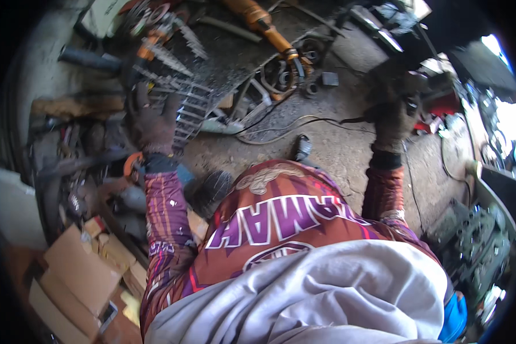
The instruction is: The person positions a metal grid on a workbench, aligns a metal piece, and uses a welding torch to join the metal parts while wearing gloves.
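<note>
My left hand (153,127), in a dark work glove, reaches over the bench area at the upper left. Its thumb and fingers stand apart, and I see nothing held in them. Right beside it lies a metal piece with a row of parallel bars (194,112), and toothed metal strips (175,60) lie just beyond. My right hand (394,123), also gloved, is raised at the right. Its fingers are closed round a dark object that blurs into the dark background, so its kind cannot be told.
An orange power tool (270,37) lies at the far middle, near metal rings and offcuts. Cables (304,121) run across the concrete floor (332,149). Cardboard boxes (80,266) stand at the lower left. Dark metal parts (476,241) are piled at the right. A red object (441,104) is behind my right hand.
</note>
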Tool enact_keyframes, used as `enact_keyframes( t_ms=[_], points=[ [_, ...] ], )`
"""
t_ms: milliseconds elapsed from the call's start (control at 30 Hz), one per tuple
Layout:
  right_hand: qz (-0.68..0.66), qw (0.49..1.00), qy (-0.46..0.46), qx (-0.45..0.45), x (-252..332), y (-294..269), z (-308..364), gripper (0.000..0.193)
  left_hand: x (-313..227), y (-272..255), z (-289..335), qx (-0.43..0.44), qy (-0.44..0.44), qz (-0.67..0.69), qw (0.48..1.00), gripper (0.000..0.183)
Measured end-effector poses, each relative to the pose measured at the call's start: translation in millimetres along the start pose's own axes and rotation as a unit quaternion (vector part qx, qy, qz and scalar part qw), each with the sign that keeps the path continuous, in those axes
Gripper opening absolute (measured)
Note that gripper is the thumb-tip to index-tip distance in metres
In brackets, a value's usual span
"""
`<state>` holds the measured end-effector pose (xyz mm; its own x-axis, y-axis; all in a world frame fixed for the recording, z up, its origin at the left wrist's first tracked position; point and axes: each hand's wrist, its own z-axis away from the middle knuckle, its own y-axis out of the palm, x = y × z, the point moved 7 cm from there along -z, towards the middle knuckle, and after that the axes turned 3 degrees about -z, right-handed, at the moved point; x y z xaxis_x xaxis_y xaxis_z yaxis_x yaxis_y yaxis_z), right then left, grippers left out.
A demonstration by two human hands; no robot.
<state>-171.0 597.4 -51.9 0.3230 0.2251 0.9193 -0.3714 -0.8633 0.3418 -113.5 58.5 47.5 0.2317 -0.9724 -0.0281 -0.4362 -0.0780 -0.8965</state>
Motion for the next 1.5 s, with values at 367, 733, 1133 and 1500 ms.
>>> enact_keyframes(
  t_ms=[367,733,1133,1500],
  points=[
    [-0.104,0.973,0.105,0.177,-50.6,31.8,2.0,0.052,22.1,20.9,0.1,0.01,-0.056,0.092,0.994,0.074],
    [0.046,0.922,0.183,0.337,-68.8,48.8,49.1,0.064,8.5,11.3,0.7,0.027,-0.04,0.029,0.998,0.066],
    [-0.112,0.992,-0.063,-0.007,6.1,11.3,-86.9,0.041,20.6,19.8,9.2,0.025,-0.027,0.009,0.999,0.064],
    [0.244,0.936,-0.238,-0.092,67.7,52.5,-229.3,0.036,4.9,14.4,-2.1,0.021,0.0,-0.025,0.999,0.064]
  ],
)
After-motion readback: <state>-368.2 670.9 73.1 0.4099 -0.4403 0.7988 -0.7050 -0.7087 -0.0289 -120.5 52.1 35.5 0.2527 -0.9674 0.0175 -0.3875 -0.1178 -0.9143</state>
